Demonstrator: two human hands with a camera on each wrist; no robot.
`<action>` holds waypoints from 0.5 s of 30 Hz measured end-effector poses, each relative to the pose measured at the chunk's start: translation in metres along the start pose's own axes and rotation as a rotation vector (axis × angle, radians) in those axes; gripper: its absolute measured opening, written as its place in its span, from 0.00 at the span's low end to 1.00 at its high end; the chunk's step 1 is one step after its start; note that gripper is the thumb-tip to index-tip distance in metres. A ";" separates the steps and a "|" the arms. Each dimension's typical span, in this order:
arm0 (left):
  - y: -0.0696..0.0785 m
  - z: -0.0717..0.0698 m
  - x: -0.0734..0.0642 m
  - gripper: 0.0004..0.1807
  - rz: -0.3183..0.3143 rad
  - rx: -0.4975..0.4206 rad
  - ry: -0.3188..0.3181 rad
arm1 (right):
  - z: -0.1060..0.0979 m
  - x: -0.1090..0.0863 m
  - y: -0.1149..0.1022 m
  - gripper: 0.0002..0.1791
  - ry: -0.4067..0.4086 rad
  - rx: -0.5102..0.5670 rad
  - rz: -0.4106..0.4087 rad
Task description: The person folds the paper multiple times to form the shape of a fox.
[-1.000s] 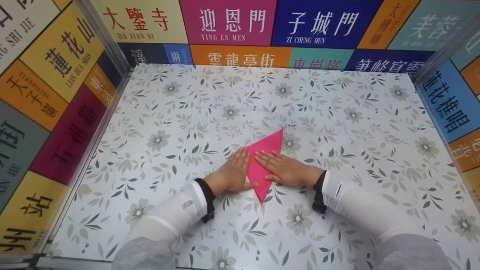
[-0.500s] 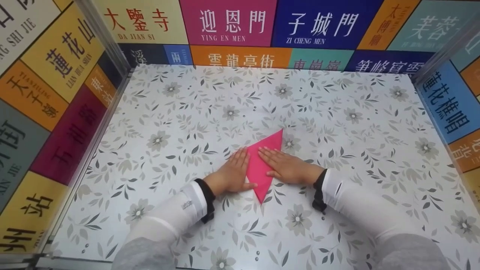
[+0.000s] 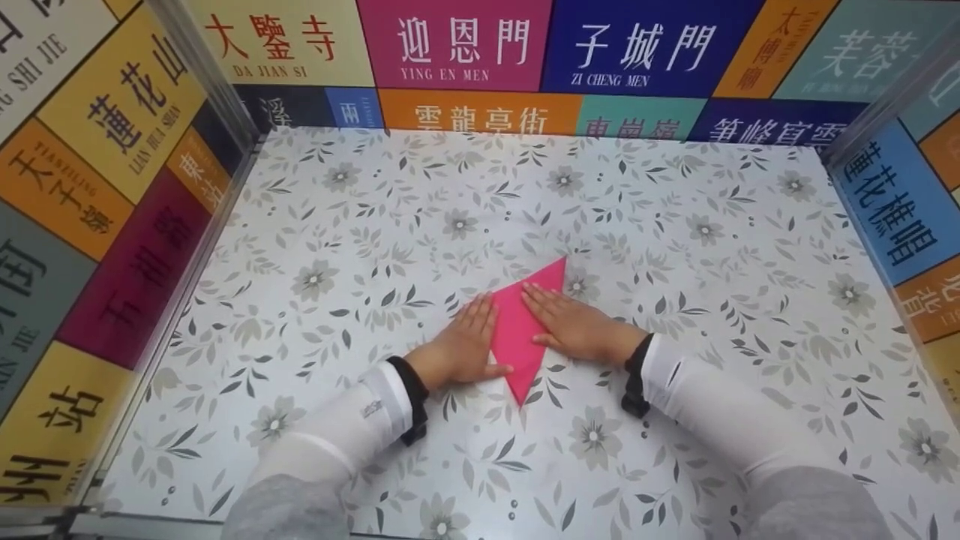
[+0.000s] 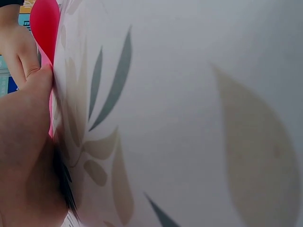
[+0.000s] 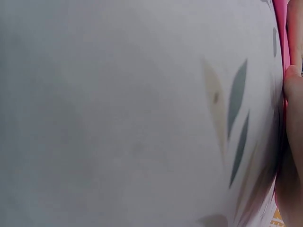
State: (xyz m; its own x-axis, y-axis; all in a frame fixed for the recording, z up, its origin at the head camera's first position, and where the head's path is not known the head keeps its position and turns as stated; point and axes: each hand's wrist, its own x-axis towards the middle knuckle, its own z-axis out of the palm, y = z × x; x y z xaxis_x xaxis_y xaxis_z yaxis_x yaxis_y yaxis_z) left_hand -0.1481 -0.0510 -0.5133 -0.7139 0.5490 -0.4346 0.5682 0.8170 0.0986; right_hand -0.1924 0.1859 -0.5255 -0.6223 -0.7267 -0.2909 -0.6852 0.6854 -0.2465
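A folded sheet of pink paper (image 3: 517, 330) lies on the table in the head view, with one point toward the far right and another toward the near edge. Along its left edge my left hand (image 3: 461, 349) lies flat, thumb on the lower part of the paper. My right hand (image 3: 581, 322) rests with extended fingers on the paper's upper right edge. In the left wrist view the pink paper (image 4: 45, 26) shows a raised, curved edge beyond the left thumb (image 4: 40, 82). Only a thin strip of pink paper (image 5: 281, 23) shows beside the right hand (image 5: 294, 94) in the right wrist view.
The table (image 3: 375, 225) has a white covering printed with grey flowers and leaves. Colourful panels with large characters (image 3: 465, 45) stand along its back, left and right sides. Black bands (image 3: 411, 401) circle both wrists over white sleeves (image 3: 330, 442).
My right hand has slid a little up and outward along the paper, toward its far right point, uncovering more of the middle. The left hand and the paper stay in place.
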 end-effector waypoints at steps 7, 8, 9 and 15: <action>0.000 0.001 0.001 0.56 0.010 -0.005 0.013 | -0.002 0.002 0.014 0.48 0.024 0.010 0.090; 0.000 0.002 0.001 0.56 0.012 -0.006 0.018 | -0.002 0.002 0.015 0.49 0.025 0.012 0.098; -0.001 0.002 0.002 0.56 0.013 -0.007 0.021 | -0.002 0.002 0.016 0.51 0.029 0.017 0.101; -0.002 0.003 0.003 0.56 0.003 0.002 0.027 | -0.004 0.003 0.019 0.52 0.042 0.032 0.105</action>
State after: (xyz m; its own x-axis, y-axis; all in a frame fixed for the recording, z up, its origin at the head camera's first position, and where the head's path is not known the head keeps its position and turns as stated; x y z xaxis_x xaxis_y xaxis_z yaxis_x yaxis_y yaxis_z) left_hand -0.1497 -0.0514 -0.5176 -0.7230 0.5559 -0.4102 0.5709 0.8151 0.0983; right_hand -0.2092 0.1964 -0.5274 -0.7061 -0.6513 -0.2777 -0.6032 0.7588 -0.2459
